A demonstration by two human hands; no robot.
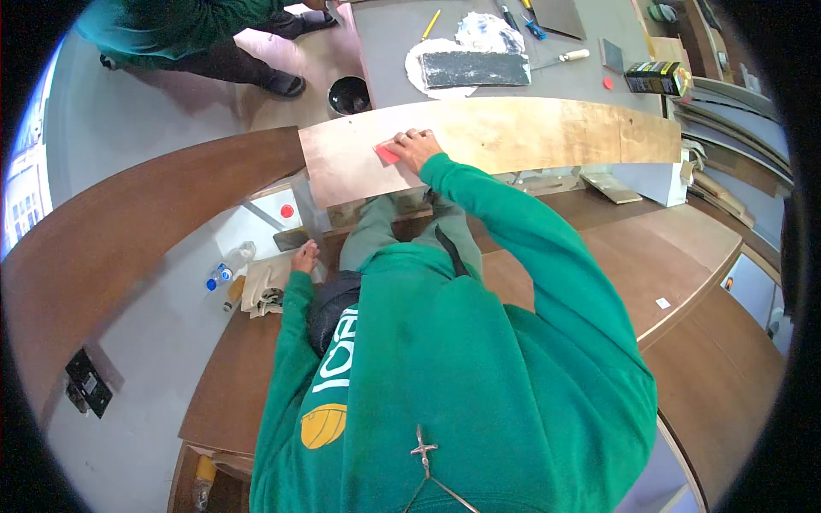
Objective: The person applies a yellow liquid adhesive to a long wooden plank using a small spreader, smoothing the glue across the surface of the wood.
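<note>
Workshop; right hand (416, 147) presses red block (386, 154) on plywood board (513, 132).

Red block (386, 154) partly under right hand (415, 150); co-worker (197, 34) cut off.

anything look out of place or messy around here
A plastic water bottle lies on its side on the grey floor, left of the left hand. White paste is smeared around the dark panel on the grey table.

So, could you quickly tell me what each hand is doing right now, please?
Left hand: rests on the edge of a dark board; grip cannot be told.
Right hand: presses a small red block onto the light plywood panel.
</note>
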